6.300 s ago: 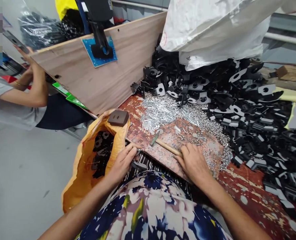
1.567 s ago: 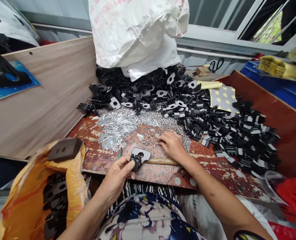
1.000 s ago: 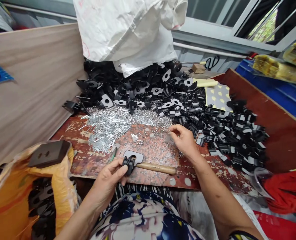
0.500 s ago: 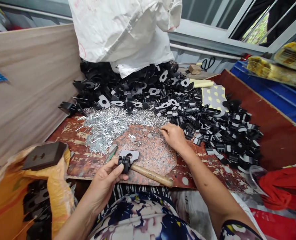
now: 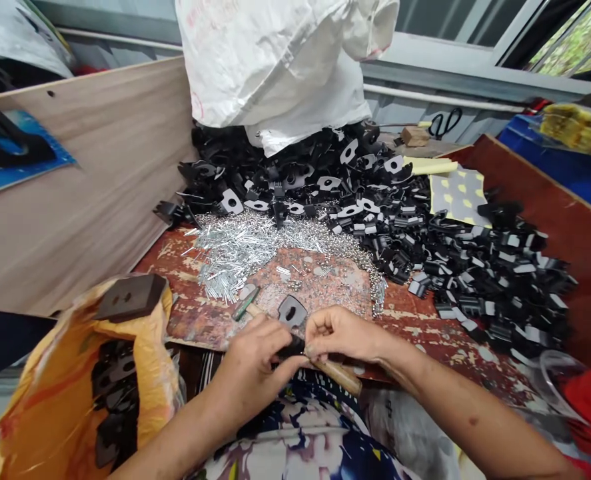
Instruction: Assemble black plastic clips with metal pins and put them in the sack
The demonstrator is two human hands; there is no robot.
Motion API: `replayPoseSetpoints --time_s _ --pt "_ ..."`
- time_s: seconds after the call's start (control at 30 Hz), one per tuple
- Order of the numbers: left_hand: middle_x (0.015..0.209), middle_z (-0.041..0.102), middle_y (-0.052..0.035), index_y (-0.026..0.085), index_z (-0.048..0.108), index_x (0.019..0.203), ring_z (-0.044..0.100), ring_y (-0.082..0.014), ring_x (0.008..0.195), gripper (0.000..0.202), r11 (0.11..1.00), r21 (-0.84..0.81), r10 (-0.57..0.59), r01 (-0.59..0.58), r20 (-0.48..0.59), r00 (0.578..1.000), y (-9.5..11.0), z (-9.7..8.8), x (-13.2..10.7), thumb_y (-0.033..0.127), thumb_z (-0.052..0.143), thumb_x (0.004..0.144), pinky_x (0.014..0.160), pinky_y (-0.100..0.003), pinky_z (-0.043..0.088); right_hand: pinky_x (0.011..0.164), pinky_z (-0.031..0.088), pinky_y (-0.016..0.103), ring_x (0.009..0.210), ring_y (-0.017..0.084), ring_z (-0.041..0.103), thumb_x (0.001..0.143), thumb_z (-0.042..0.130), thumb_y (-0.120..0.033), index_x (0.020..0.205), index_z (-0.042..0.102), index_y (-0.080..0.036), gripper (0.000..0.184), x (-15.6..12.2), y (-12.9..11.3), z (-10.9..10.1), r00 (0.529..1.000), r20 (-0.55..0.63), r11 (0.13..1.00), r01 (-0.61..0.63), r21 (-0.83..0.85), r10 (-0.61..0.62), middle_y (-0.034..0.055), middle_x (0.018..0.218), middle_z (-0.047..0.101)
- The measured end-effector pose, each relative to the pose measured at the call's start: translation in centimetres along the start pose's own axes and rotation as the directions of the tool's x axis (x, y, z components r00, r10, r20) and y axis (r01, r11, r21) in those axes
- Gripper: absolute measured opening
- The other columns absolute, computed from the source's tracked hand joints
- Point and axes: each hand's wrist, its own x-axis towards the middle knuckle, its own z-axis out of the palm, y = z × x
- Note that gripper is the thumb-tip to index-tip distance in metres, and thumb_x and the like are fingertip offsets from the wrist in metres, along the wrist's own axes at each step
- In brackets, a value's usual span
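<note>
My left hand (image 5: 260, 353) is closed around a black plastic clip with a grey holed plate (image 5: 292, 311), near the table's front edge. Against the clip's near side, the fingertips of my right hand (image 5: 342, 335) are pinched together. Whatever small piece they may hold is hidden. Beneath both hands lies a wooden-handled tool, apparently a hammer (image 5: 342, 378), with a green end (image 5: 246, 304) showing beyond my left hand. Loose metal pins (image 5: 235, 250) are heaped on the table, beside small shiny metal pieces (image 5: 345, 243) on a speckled slab (image 5: 325, 287).
Black clips (image 5: 485, 267) pile up at the right and back, below a white sack (image 5: 280, 60). An orange bag (image 5: 150, 360) holding black parts stands left. Wooden boards (image 5: 100, 147) wall the table. Scissors (image 5: 445, 123) lie far back; a clear plastic tub (image 5: 555, 380) sits right.
My right hand has come from the small metal pieces back to the clip in my left hand. The clip has turned and is now partly covered by my fingers. The view has shifted left.
</note>
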Motion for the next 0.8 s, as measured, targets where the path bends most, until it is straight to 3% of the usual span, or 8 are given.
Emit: replayPoseSetpoints --time_s 0.1,0.3,0.4,0.47,0.53,0.63,0.7,0.8 --pt "0.07 0.065 -0.0024 0.019 0.056 0.069 0.054 -0.0178 0.067 0.027 0.997 0.058 0.05 -0.052 0.03 0.998 0.3 0.0 -0.1 0.024 0.067 0.094 0.063 -0.032 0.04 0.052 0.042 0.018 0.055 0.006 0.058 0.068 0.087 -0.044 0.076 0.066 -0.017 0.035 0.6 0.5 1.0 0.997 0.021 0.993 -0.077 0.092 0.075 -0.0024 0.065 0.068" --pt "0.074 0.066 -0.0029 0.02 0.057 0.074 0.054 -0.0182 0.07 0.023 0.994 0.078 0.07 -0.072 0.034 0.997 0.1 -1.0 -1.1 0.022 0.063 0.096 0.067 -0.032 0.042 0.049 0.036 0.016 0.049 0.002 0.049 0.069 0.087 -0.043 0.076 0.067 -0.016 0.034 1.2 0.4 1.3 0.995 0.049 0.988 -0.092 0.126 0.086 -0.0056 0.061 0.062" --pt "0.073 0.063 -0.0017 0.02 0.055 0.073 0.052 -0.0174 0.069 0.024 0.996 0.072 0.059 -0.061 0.034 0.998 -0.2 -1.4 -1.6 0.02 0.063 0.095 0.066 -0.031 0.04 0.052 0.038 0.02 0.052 0.005 0.049 0.077 0.08 -0.039 0.078 0.068 -0.018 0.024 1.4 -0.1 1.6 0.996 0.076 0.999 -0.036 -0.002 0.036 -0.0052 0.063 0.062" --pt "0.069 0.06 -0.0007 0.02 0.053 0.07 0.05 -0.0168 0.067 0.027 0.997 0.068 0.024 -0.025 0.017 1.0 -0.7 -1.5 -1.9 0.022 0.063 0.095 0.065 -0.032 0.039 0.06 0.044 0.024 0.061 0.009 0.055 0.087 0.071 -0.031 0.083 0.071 -0.02 0.012 2.0 -1.0 1.2 0.994 0.018 0.961 0.106 -0.257 -0.105 -0.0024 0.072 0.067" --pt "0.067 0.059 -0.0002 0.021 0.051 0.068 0.051 -0.0165 0.065 0.029 0.998 0.033 -0.051 0.052 -0.032 0.998 -1.4 -1.7 -2.2 0.025 0.065 0.094 0.065 -0.032 0.039 0.074 0.048 0.031 0.077 0.014 0.061 0.095 0.061 -0.022 0.09 0.073 -0.023 0.013 3.2 -2.4 0.1 0.929 -0.129 0.751 0.193 -0.632 -0.348 0.0012 0.086 0.072" --pt "0.067 0.059 -0.0007 0.021 0.053 0.065 0.052 -0.0164 0.064 0.032 0.965 -0.139 -0.235 0.221 -0.095 0.967 -2.3 -1.9 -2.7 0.031 0.067 0.091 0.061 -0.031 0.038 0.087 0.045 0.04 0.096 0.023 0.059 0.097 0.06 -0.019 0.091 0.074 -0.022 0.016 5.8 -4.0 -2.2 0.753 -0.236 0.329 -0.028 -0.944 -0.614 0.0063 0.097 0.071" --pt "0.067 0.06 -0.0015 0.021 0.052 0.061 0.053 -0.0163 0.064 0.034 0.906 -0.283 -0.355 0.315 -0.1 0.93 -2.5 -2.1 -2.9 0.033 0.068 0.089 0.059 -0.03 0.039 0.088 0.042 0.04 0.102 0.025 0.057 0.095 0.065 -0.024 0.088 0.074 -0.021 0.012 7.3 -4.3 -3.8 0.743 -0.219 0.171 -0.143 -0.975 -0.632 0.0081 0.099 0.069" --pt "0.066 0.058 -0.0023 0.021 0.049 0.056 0.052 -0.0161 0.063 0.039 0.797 -0.45 -0.477 0.403 -0.058 0.877 -2.6 -2.3 -3.3 0.037 0.069 0.085 0.057 -0.029 0.04 0.089 0.037 0.04 0.105 0.026 0.054 0.093 0.066 -0.024 0.084 0.075 -0.021 0.013 7.9 -3.8 -5.5 0.769 -0.184 0.064 -0.184 -0.981 -0.613 0.0083 0.103 0.068"
